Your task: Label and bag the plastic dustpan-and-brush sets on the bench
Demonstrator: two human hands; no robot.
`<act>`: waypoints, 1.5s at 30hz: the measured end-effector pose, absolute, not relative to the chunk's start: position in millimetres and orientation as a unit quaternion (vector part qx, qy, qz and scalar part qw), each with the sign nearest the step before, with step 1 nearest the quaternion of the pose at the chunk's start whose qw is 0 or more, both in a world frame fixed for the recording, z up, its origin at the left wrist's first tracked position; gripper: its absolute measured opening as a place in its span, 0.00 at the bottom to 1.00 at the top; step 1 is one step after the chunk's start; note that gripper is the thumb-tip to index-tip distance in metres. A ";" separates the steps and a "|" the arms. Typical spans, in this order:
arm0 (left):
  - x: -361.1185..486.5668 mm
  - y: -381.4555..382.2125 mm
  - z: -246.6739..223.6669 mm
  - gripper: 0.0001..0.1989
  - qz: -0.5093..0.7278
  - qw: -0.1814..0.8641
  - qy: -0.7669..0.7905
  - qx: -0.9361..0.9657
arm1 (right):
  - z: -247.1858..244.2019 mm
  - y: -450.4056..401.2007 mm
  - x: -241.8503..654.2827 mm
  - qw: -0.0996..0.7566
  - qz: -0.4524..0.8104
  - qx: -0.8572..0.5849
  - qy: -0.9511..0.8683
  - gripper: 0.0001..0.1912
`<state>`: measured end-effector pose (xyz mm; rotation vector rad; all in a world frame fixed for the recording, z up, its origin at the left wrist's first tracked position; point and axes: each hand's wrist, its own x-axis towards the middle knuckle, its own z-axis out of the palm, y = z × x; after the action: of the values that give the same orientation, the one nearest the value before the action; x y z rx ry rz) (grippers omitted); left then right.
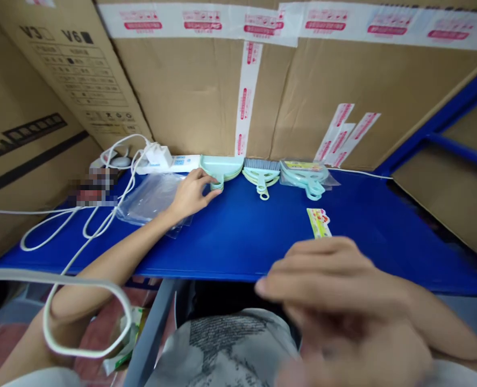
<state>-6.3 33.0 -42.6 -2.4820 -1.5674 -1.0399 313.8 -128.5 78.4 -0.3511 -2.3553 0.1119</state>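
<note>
My left hand (193, 193) reaches to a stack of pale green dustpans (222, 167) at the back of the blue table. Its thumb and fingers close around the handle end of the stack. My right hand (343, 301) is raised close to the camera at the lower right, blurred by motion, with curled fingers; whether it holds anything is hidden. Small brushes (261, 174) with grey bristles and pale handles lie in a stack right of the dustpans. Farther right is a dustpan set in a clear bag (306, 176). A colourful printed card (319, 221) lies beyond my right hand.
Clear plastic bags (151, 199) lie beside my left forearm. A white power strip (185, 163) with a plugged-in adapter (159, 156) sits behind them. White cables (87, 236) loop across the left side and over my left arm. Cardboard walls (190, 91) enclose the table's back.
</note>
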 end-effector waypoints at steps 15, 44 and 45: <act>-13.0 48.0 -43.6 0.18 -0.396 0.009 -0.492 -0.775 | 5.3 27.5 376.1 0.566 0.094 -0.393 -0.719 0.12; 31.3 -67.9 -29.0 0.15 -0.243 -0.242 -0.266 -0.901 | -11.1 56.4 388.8 0.226 0.301 -0.489 -0.787 0.14; 31.2 -66.3 -31.0 0.17 -0.255 -0.243 -0.266 -0.897 | -12.2 57.0 388.7 0.214 0.256 -0.503 -0.797 0.14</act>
<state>31.2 -66.3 -31.0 -3.3601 -0.9981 -0.9555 388.7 57.0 -12.2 -1.3949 -2.2124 0.7099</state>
